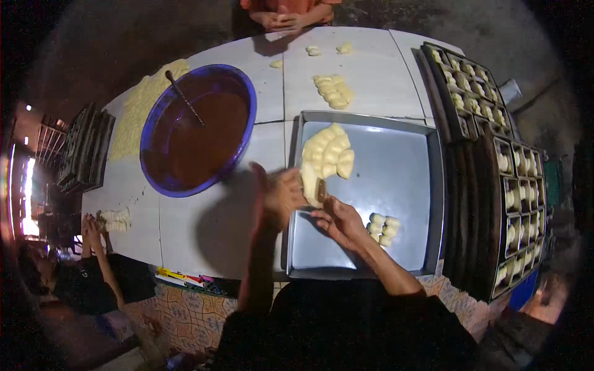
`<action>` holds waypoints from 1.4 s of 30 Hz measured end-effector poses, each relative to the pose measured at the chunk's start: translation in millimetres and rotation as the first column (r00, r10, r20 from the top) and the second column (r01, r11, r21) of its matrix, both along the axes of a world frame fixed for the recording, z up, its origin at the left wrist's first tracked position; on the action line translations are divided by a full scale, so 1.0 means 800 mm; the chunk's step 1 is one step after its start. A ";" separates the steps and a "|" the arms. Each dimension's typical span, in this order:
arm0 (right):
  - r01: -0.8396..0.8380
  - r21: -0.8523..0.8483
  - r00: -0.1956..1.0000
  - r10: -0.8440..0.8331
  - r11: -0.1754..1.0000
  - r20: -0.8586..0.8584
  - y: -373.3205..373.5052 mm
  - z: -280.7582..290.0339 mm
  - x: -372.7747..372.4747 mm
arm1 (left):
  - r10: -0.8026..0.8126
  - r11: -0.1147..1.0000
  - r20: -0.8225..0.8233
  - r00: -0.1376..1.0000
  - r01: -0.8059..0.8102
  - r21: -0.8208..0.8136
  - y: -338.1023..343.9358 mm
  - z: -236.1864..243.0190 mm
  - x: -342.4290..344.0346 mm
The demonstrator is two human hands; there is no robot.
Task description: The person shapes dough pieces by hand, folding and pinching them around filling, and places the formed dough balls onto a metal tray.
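Early, I'd say: dough strip (pixel 309 179) at steel tray's (pixel 399 164) left edge.
My left hand (pixel 279 196) spread beside it; right hand (pixel 344 226) holds brown flat piece (pixel 320 190). Few rolls (pixel 390 226) grouped, dough pile (pixel 328 149) left.

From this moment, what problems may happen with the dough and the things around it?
The brown piece at the fingertips of the right hand lies against the long dough strip, so it might smear or tear it.
The dough lumps behind are packed against each other in the metal tray and could stick together.
The spoon leans against the rim of the purple basin; a knock might make it slide into the brown contents.
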State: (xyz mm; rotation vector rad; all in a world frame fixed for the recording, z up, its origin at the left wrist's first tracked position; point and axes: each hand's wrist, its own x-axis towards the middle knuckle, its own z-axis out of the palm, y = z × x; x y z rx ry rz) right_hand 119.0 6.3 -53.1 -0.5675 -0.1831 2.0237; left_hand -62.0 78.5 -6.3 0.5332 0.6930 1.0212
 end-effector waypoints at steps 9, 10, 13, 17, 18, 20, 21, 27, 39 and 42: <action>-0.341 0.588 -0.049 -0.639 0.733 0.768 -0.063 0.027 0.036 | 0.051 0.981 -0.248 0.967 -0.096 -0.170 -0.127 0.005 0.093; -0.407 0.644 -0.017 -0.710 0.648 0.704 -0.066 0.025 0.047 | 0.015 0.999 -0.423 0.906 -0.002 0.032 -0.138 -0.019 0.090; -0.329 0.744 0.161 -0.742 0.582 0.651 -0.076 0.031 0.070 | 0.037 0.970 -0.576 0.817 0.109 0.218 -0.153 -0.017 0.105; -0.128 0.733 0.373 -0.653 0.668 0.660 -0.094 0.045 0.088 | -0.001 0.981 -0.452 0.892 0.089 0.173 -0.172 -0.013 0.127; -0.223 0.717 0.306 -0.650 0.661 0.695 -0.107 0.048 0.093 | -0.022 0.971 -0.616 0.787 0.162 0.173 -0.171 -0.020 0.128; -0.306 0.683 0.225 -0.647 0.663 0.728 -0.127 0.051 0.102 | -0.055 0.971 -0.697 0.715 0.202 0.131 -0.178 -0.031 0.136; -0.290 0.564 0.214 -0.522 0.773 0.826 -0.136 0.047 0.109 | -0.069 0.968 -0.696 0.714 0.216 0.125 -0.185 -0.034 0.142; -0.130 0.514 0.023 -0.516 0.848 0.856 -0.170 0.023 0.135 | -0.020 0.861 -0.550 0.835 0.294 0.415 -0.203 -0.041 0.167; -0.166 0.305 -0.199 -0.334 0.938 0.921 -0.175 -0.048 0.200 | 0.289 0.923 -0.384 0.877 -0.148 0.356 -0.169 -0.049 0.126; -0.300 0.326 -0.373 -0.425 0.896 0.825 -0.159 -0.026 0.189 | 0.409 0.907 -0.330 0.851 -0.342 0.244 -0.158 -0.076 0.078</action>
